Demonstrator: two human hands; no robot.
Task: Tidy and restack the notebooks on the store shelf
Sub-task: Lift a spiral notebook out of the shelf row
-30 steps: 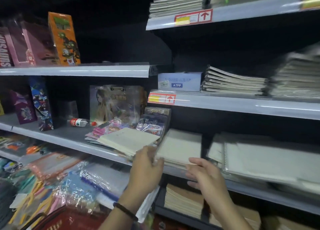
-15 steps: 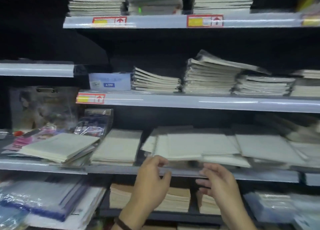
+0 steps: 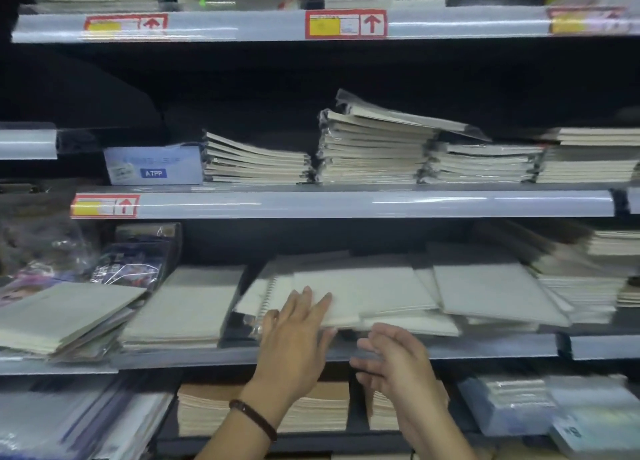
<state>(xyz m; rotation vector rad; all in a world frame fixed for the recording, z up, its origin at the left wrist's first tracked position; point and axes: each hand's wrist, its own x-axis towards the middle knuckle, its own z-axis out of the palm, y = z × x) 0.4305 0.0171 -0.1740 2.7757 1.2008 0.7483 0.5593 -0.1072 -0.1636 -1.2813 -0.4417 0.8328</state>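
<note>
Several notebooks point(image 3: 363, 290) lie splayed mid-shelf point(image 3: 485, 350). Left hand point(image 3: 294, 335) flat on top, fingers spread; right hand point(image 3: 394, 359) open just beside near edge. Thin, floppy, slippery wrap: grip stack sides.

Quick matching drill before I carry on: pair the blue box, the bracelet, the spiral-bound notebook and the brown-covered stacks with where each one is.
Things:
1. blue box
2. bracelet
3. spiral-bound notebook
4. brown-covered stacks

Places:
A. on the left wrist
B. lowest shelf, below the hands
C. under the left hand, on the messy shelf
D. left end of the shelf above the hands, beside notebook stacks

Pairs: 1-D, 2-A, 3-C, 4-B
</note>
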